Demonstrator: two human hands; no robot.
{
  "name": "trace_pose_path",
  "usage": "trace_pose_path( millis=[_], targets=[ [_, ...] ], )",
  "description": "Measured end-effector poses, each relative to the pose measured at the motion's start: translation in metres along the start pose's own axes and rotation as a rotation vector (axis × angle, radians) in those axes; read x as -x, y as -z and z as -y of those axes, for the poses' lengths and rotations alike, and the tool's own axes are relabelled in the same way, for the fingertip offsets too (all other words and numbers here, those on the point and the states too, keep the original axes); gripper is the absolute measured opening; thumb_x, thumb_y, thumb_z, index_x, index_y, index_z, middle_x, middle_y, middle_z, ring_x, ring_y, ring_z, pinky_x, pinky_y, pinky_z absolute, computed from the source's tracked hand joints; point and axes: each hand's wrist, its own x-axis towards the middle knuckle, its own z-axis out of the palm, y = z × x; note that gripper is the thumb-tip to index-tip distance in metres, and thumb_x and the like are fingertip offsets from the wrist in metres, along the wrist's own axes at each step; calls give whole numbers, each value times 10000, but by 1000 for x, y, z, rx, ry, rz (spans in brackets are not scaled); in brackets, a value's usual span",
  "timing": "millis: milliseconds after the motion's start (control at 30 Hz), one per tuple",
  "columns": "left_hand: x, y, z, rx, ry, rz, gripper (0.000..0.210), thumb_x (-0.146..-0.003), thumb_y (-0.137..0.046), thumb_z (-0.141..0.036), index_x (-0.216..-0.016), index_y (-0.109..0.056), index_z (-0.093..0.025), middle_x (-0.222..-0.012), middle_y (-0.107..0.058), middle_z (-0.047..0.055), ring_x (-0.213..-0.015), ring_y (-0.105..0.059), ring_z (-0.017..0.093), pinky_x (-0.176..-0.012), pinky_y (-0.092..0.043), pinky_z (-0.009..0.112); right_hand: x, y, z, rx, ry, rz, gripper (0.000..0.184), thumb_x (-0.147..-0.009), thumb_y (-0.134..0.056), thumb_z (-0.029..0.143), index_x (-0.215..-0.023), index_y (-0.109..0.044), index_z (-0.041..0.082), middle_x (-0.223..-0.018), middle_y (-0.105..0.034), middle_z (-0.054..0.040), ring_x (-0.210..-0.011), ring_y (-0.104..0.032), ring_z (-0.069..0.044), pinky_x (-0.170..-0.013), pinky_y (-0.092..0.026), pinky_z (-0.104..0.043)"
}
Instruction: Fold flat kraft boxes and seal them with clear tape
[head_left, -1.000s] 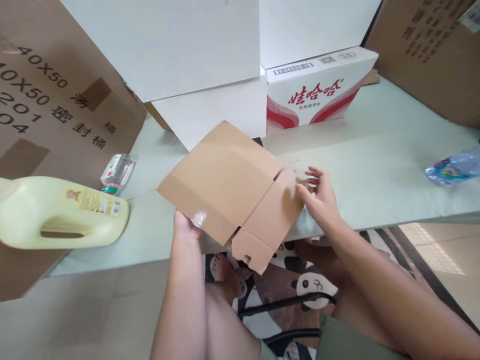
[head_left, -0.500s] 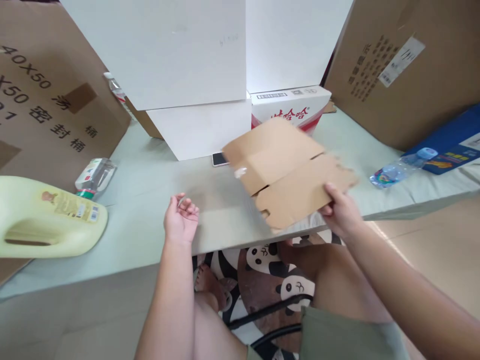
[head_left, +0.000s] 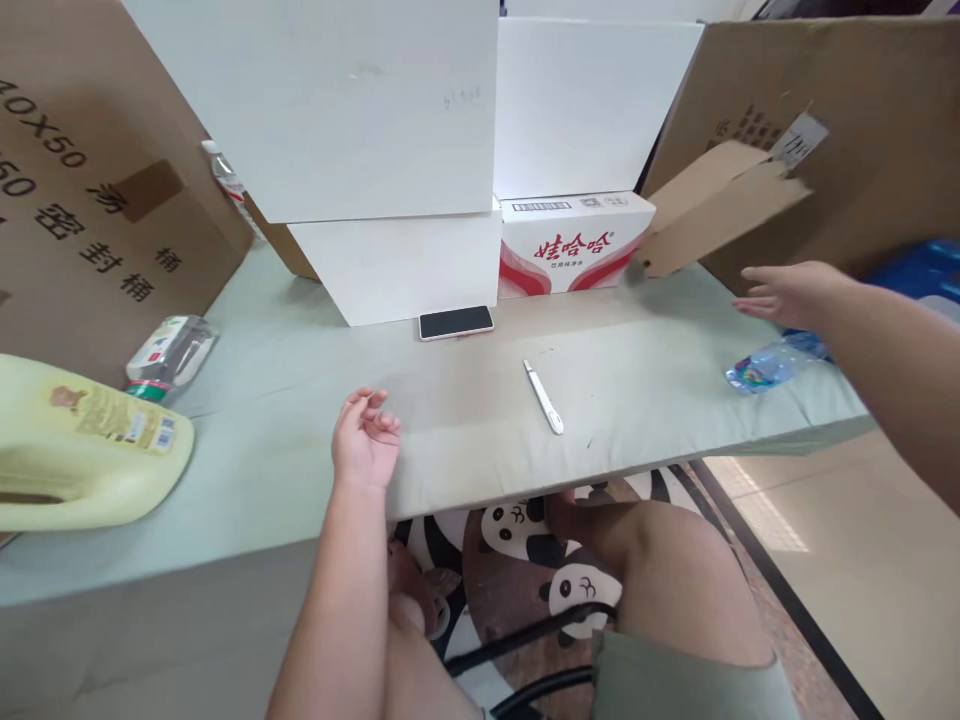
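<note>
At the right, my right hand [head_left: 787,292] stretches out with its fingers extended and nothing in them. Just beyond its fingertips a folded brown cardboard piece [head_left: 720,212] stands tilted, apart from the hand, between the red-and-white carton [head_left: 574,250] and the large brown box. My left hand [head_left: 366,438] hovers palm up over the near part of the table, fingers loosely curled and apart, holding nothing. A white slim knife-like tool [head_left: 544,398] lies on the cloth between my hands. Behind it rests a phone [head_left: 456,323], screen up.
White boxes [head_left: 397,265] line the back. Large brown boxes [head_left: 847,170] stand at both sides. On the left lie a pale yellow jug [head_left: 142,480] and a clear bottle [head_left: 172,355]; a clear blue-tinted bottle [head_left: 772,365] lies below my right hand. The cloth-covered table [head_left: 285,480] ends above my knees.
My right hand has swung right and let go of the cardboard piece, which is now at the back right. The white tool and whole phone have come into view. My left hand stays nearly still.
</note>
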Motion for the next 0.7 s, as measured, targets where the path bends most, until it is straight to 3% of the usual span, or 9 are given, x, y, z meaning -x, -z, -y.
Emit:
trace_pose_path(
  millis=[133, 233, 333, 400, 533, 633, 700],
  targets=[
    [0, 0, 0, -33, -21, 105, 436, -668, -551, 20, -1007, -599, -249, -979, -732, 10, -385, -388, -8, -416, -353, 129, 9, -39, -22, 59, -122, 64, 95, -871, -564, 140, -799, -540, 196, -1034, -647, -126, -791, -681, -156, -834, -572, -338],
    [1, 2, -1, -23, 8, 138, 517, -632, -543, 33, -1051, -599, -265, -1087, -720, 21, -469, -529, 19, -501, -451, 164, 38, -74, -35, 111, -108, 186, 58, -835, -635, 179, -869, -592, 200, -1081, -678, -119, -873, -707, -196, -889, -586, -378],
    [5, 8, -3, 20, 47, 157, 496, -605, -566, 10, -1019, -606, -261, -1082, -712, 1, -623, -653, 77, -617, -508, 214, 74, -109, -35, 213, -6, 347, 155, -837, -653, 252, -982, -628, 205, -1152, -696, -124, -1000, -709, -247, -963, -566, -436],
    [9, 13, -6, 53, 73, 168, 429, -587, -566, -16, -954, -619, -232, -1004, -709, 1, -739, -687, 113, -697, -511, 237, 101, -135, -27, 364, 180, 470, 206, -857, -616, 291, -1044, -638, 206, -1206, -695, -133, -1073, -697, -282, -996, -546, -479],
    [17, 28, -18, 92, 143, 143, 144, -707, -570, -237, -813, -644, -173, -946, -706, 85, -957, -669, 198, -745, -491, 281, 164, -198, 5, 599, 713, 687, 332, -899, -547, 346, -1195, -616, 212, -1278, -679, -146, -1159, -669, -322, -997, -538, -519],
    [21, 39, -28, 147, 133, 111, 212, -759, -546, -337, -823, -666, -174, -1091, -706, 115, -1175, -600, 261, -806, -499, 330, 225, -253, 30, 509, 1151, 820, 428, -946, -493, 390, -1333, -547, 216, -1418, -594, -150, -1287, -592, -322, -1068, -485, -542],
    [23, 45, -32, 216, 118, 136, 287, -798, -525, -412, -861, -685, -182, -1152, -699, 120, -1265, -560, 293, -879, -503, 379, 266, -290, 42, 377, 1368, 912, 463, -978, -451, 395, -1402, -500, 215, -1498, -520, -147, -1399, -490, -296, -1136, -421, -526]
  ],
)
